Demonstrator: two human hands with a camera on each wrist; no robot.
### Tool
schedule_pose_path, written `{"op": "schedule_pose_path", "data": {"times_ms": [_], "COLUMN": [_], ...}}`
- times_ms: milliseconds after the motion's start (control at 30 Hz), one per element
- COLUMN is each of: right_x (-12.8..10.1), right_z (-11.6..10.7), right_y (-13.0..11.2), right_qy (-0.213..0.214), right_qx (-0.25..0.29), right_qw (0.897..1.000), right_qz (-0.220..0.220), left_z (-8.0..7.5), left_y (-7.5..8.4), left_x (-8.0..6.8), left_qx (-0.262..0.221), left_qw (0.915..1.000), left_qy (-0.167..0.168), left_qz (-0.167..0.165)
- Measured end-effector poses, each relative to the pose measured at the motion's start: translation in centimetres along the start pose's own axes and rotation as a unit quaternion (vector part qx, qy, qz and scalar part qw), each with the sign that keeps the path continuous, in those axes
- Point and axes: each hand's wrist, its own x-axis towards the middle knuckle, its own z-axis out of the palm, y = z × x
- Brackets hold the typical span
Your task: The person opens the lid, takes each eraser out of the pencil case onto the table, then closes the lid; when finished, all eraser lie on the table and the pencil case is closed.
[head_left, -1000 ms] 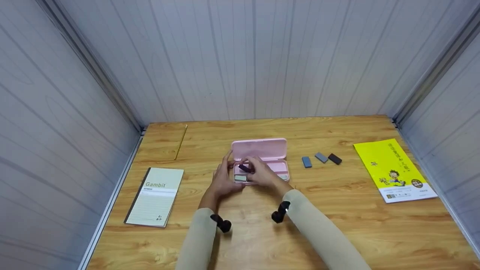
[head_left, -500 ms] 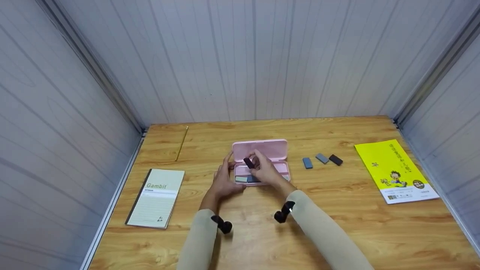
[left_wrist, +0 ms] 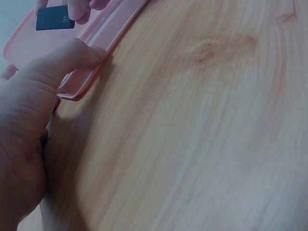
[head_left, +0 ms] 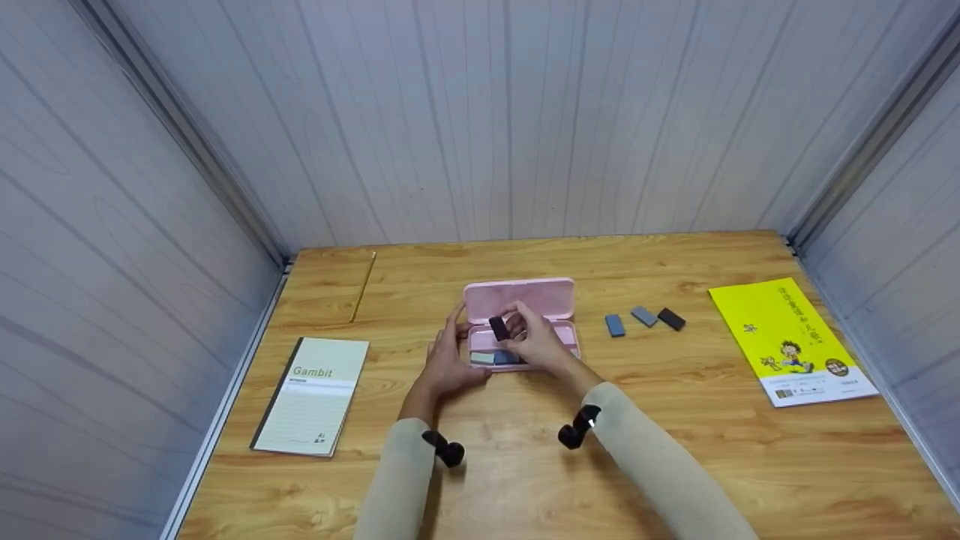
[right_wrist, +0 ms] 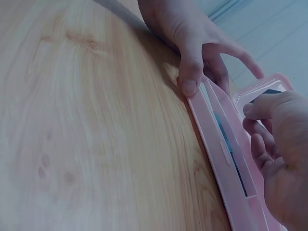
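Wooden table (head_left: pixel 675 420): head view shows right hand (head_left: pixel 536 341) fingers pinching dark eraser (head_left: pixel 499 328); only left-wrist view shows print, possibly "4B".

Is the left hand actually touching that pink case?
Touching. In the right wrist view the left hand presses its thumb tip against the near edge of the pink case; the left wrist view shows the same contact.
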Motion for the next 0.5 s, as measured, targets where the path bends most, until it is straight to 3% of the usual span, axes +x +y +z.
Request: {"op": "schedule_pose_path", "data": {"times_ms": [200, 500], "right_x": [-0.7, -1.5], "right_z": [-0.7, -2.0], "right_y": [-0.1, -0.4], "right_qy": [-0.008, -0.020], "right_qx": [0.019, 0.006], "right_qw": [1.000, 1.000], "right_qz": [-0.010, -0.001], "left_z": [0.0, 0.1], "left_y": [-0.1, 0.0], "left_x": [0.1, 0.0], "left_qx": [-0.002, -0.011], "left_qw": [1.0000, 0.9999], "left_qy": [-0.001, 0.003], "left_qz": [-0.004, -0.001]}}
